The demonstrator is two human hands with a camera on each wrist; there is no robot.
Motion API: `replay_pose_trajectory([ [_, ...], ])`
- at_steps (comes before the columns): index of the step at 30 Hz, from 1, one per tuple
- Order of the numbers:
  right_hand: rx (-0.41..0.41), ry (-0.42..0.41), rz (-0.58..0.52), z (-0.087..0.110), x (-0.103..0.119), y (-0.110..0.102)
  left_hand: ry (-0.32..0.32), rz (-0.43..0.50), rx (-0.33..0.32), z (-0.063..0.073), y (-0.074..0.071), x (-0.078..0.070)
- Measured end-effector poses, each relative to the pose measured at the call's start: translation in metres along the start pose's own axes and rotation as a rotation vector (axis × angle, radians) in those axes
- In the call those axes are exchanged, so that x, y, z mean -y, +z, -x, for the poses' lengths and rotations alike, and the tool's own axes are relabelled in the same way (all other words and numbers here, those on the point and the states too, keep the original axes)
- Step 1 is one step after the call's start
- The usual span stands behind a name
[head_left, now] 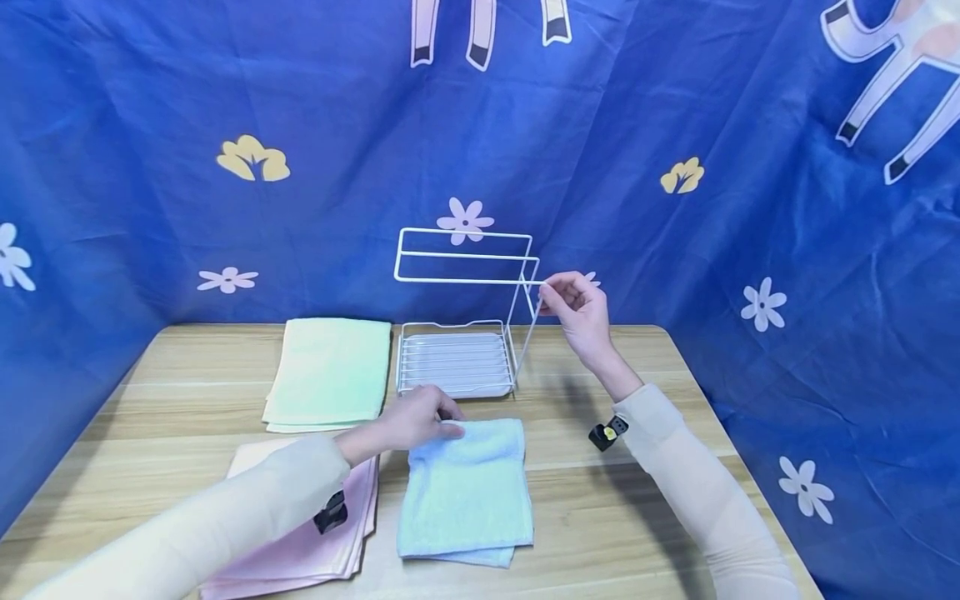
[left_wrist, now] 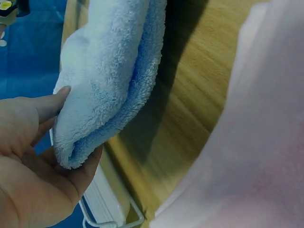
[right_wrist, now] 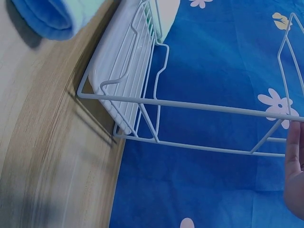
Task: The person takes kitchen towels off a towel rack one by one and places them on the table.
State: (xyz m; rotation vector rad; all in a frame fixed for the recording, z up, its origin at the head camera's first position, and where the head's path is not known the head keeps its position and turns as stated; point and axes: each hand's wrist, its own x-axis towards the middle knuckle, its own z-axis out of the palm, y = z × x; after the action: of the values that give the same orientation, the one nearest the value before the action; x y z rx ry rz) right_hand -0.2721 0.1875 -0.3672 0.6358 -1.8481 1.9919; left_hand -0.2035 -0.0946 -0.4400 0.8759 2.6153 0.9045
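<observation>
My left hand [head_left: 420, 418] pinches the far edge of a folded light blue towel [head_left: 468, 492]. In the left wrist view, the thumb lies on top of the towel [left_wrist: 107, 71] and the other fingers are under its folded edge. My right hand [head_left: 581, 317] grips the upper right corner of a white wire rack [head_left: 472, 282], thumb against the wire. The rack has a slatted base with a white tray [head_left: 453, 367] in it, and upright wires rise on its right side. In the right wrist view, only part of the right hand [right_wrist: 295, 166] shows at the edge.
A folded pale green towel [head_left: 330, 371] lies left of the rack. Pink towels [head_left: 300, 558] are stacked at the front left, partly under my left forearm. Everything rests on a wooden table [head_left: 585, 517], with a blue patterned curtain [head_left: 337, 100] behind it.
</observation>
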Motion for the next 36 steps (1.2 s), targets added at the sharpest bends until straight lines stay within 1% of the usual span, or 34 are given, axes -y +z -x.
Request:
replay_pose_trajectory([
  [3,-0.006,0.002,-0.002,0.001,0.000,0.000,-0.004,-0.005,0.007,-0.003,0.005,0.002],
  [7,-0.003,0.001,0.000,0.001,0.001,0.001,-0.033,-0.013,-0.008,-0.003,0.009,0.005],
  [11,-0.003,0.001,-0.006,0.002,0.001,0.002,-0.076,-0.020,-0.018,-0.002,0.010,0.006],
  [15,-0.005,0.002,-0.018,0.001,0.001,0.002,-0.118,-0.016,-0.007,-0.002,0.011,0.005],
  [19,-0.005,0.002,-0.019,0.001,0.000,0.002,-0.144,-0.022,0.004,-0.001,0.010,0.006],
  [23,-0.011,0.003,-0.021,0.001,0.000,0.001,-0.140,-0.040,0.014,0.000,0.008,0.008],
  [28,-0.019,0.005,-0.020,0.002,0.000,0.001,-0.130,-0.002,0.016,0.002,0.002,0.010],
  [32,-0.042,0.003,-0.021,0.002,-0.001,0.001,-0.106,0.021,-0.011,0.006,-0.008,0.008],
  [36,-0.046,0.002,-0.018,0.003,0.001,0.000,-0.091,0.037,-0.042,0.013,-0.021,0.003],
])
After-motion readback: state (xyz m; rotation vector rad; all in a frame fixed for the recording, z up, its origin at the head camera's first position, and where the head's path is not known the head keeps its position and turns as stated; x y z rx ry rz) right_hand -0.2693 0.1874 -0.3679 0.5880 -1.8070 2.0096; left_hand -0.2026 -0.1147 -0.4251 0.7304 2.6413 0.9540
